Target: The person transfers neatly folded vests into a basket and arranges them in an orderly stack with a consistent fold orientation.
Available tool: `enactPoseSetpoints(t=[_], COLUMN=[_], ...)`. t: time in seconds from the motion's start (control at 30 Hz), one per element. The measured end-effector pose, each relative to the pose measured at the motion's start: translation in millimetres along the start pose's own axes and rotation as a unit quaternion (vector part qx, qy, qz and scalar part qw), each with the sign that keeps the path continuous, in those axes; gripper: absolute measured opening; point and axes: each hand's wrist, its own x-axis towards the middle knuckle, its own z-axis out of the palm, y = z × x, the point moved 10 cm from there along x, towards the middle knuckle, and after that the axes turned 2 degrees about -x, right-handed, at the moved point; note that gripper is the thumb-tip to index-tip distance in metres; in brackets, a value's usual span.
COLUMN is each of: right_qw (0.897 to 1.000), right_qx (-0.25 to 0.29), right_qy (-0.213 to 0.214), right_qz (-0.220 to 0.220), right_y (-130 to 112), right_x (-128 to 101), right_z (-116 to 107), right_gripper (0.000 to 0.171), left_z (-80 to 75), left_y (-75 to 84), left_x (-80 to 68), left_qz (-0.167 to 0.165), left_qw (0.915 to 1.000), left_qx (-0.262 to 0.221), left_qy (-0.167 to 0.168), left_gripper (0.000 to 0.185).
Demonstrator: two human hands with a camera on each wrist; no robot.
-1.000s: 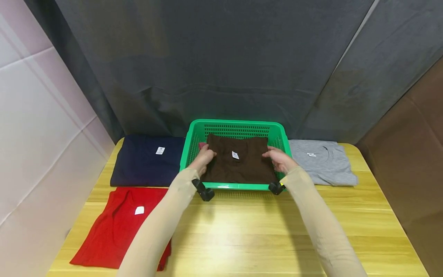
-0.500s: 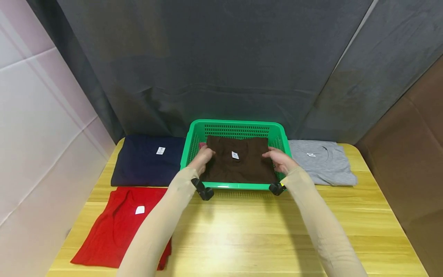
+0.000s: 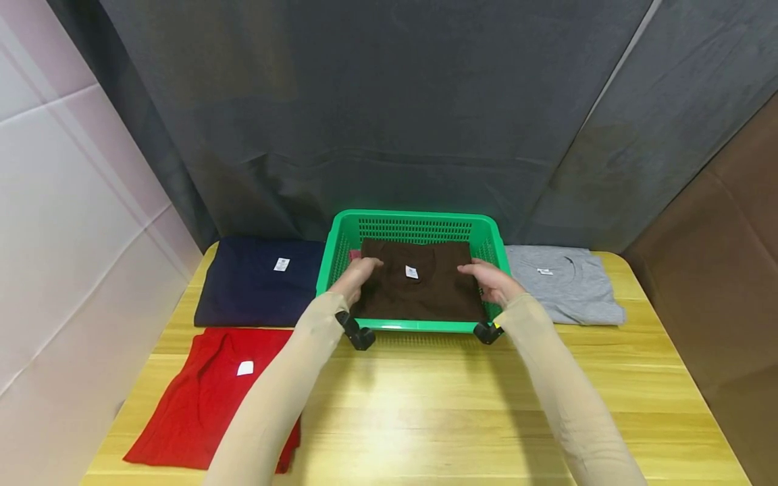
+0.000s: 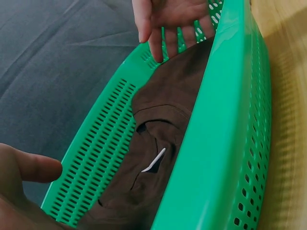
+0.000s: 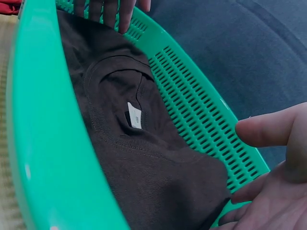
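A folded brown shirt with a white neck label lies inside the green plastic basket. My left hand is at the shirt's left side, inside the basket, thumb spread away from the fingers. On the opposite side, my right hand has its thumb raised and its fingers down by the shirt's edge. In the right wrist view, those fingers are straight and right at the brown cloth. The left hand's fingertips are partly hidden between shirt and basket wall.
A folded navy shirt lies left of the basket, and a red shirt in front of it. To the right is a grey shirt. A bit of dark pink cloth shows in the basket. Behind the wooden table hangs a grey curtain.
My left thumb has lifted and spread out over the shirt's left edge. The right thumb has shifted slightly inward. Shirt and basket stay in place.
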Motion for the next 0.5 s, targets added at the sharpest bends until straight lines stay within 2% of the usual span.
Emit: enactPoseSetpoints(t=[0.1, 0.2, 0.27, 0.33, 0.5], right_qw=[1.000, 1.000, 1.000, 1.000, 1.000], right_qx=[-0.002, -0.002, -0.003, -0.003, -0.003], right_qy=[-0.003, -0.007, -0.012, -0.013, -0.016], right_qz=[0.002, 0.001, -0.002, -0.003, -0.009], right_y=[0, -1, -2, -3, -6], right_x=[-1, -2, -4, -5, -9], right_z=[-1, -1, -1, -1, -1], right_gripper=[0.076, 0.075, 0.075, 0.075, 0.077], left_z=[0.3, -0.1, 0.4, 0.6, -0.8], left_y=[-7.1, -18.8, -19.8, -16.4, 0.2], left_x=[12.8, 37.2, 41.0, 34.7, 3.8], left_qz=[-0.005, -0.006, -0.006, -0.006, -0.009], left_qw=[1.0000, 0.9999, 0.9998, 0.9996, 0.9988], left_qx=[-0.003, 0.005, 0.013, 0.017, 0.027], left_qy=[-0.006, -0.010, -0.016, -0.023, -0.039], left_gripper=[0.057, 0.063, 0.063, 0.063, 0.063])
